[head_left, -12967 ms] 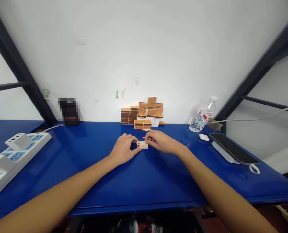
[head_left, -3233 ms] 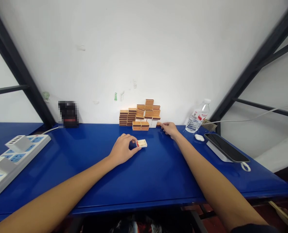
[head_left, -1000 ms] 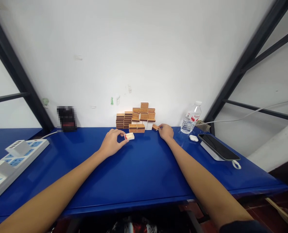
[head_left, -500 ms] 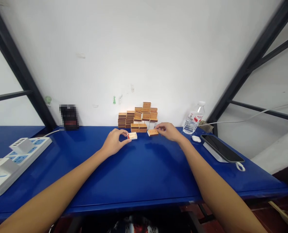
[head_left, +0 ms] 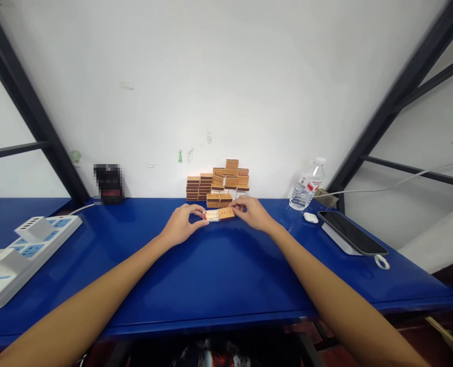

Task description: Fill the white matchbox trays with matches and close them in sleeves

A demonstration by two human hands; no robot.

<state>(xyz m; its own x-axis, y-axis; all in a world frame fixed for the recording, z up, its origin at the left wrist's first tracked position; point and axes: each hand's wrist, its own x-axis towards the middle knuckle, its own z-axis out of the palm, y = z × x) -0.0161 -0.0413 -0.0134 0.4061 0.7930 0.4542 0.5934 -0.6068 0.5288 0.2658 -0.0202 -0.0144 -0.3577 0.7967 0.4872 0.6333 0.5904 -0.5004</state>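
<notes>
My left hand (head_left: pixel 183 223) grips the left end of a white matchbox tray (head_left: pixel 211 215) that holds red-tipped matches. Between its fingers and thumb, the tray lies level, low over the blue table. My right hand (head_left: pixel 252 213) pinches the right end of an orange matchbox sleeve (head_left: pixel 226 213), whose left end meets the tray's right end. Just behind them, against the wall, rises a stepped pile of orange matchboxes (head_left: pixel 231 173). To its left are two stacks of matchboxes (head_left: pixel 193 189) with their dark sides facing out.
On the blue table (head_left: pixel 195 285), a water bottle (head_left: pixel 306 187), a small white case (head_left: pixel 311 218) and a phone (head_left: pixel 350 232) stand or lie at the right. A power strip (head_left: pixel 54 239) is at the left, with a dark blurred object (head_left: pixel 110 184) behind.
My right hand has moved left with the sleeve, closing the gap to the tray. My left hand has shifted slightly right with the tray.
</notes>
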